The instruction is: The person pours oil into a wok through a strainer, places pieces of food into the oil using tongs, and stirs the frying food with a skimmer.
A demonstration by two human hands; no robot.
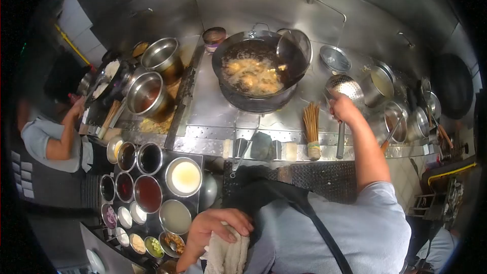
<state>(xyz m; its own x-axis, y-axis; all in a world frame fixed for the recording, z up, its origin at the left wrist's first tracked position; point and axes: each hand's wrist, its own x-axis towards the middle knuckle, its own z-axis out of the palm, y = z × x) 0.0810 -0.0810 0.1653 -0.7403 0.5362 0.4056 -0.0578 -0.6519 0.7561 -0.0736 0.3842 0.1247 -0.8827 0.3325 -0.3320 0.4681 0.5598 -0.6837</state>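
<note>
In a large dark wok (pixel 218 71), pale golden pieces (pixel 253 76) bubble in oil. A metal strainer (pixel 294 50) rests at its right edge. Right of the wok, my right hand (pixel 341 106) is closed near a perforated ladle (pixel 346 87) on the steel counter; its fingers are partly hidden, and what they grip is unclear. A bamboo brush (pixel 311 132) stands to the left of that hand. At the lower middle my left hand (pixel 220 226) is wrapped round a white cloth (pixel 228 249), beside the bowls.
Sauce bowls (pixel 148 194) and small ingredient bowls (pixel 154 247) fill the lower left. Metal pots (pixel 147 94) stand left of the wok, more pots (pixel 378 86) at right. A co-worker (pixel 56 142) works at far left; another person (pixel 439 251) shows at lower right.
</note>
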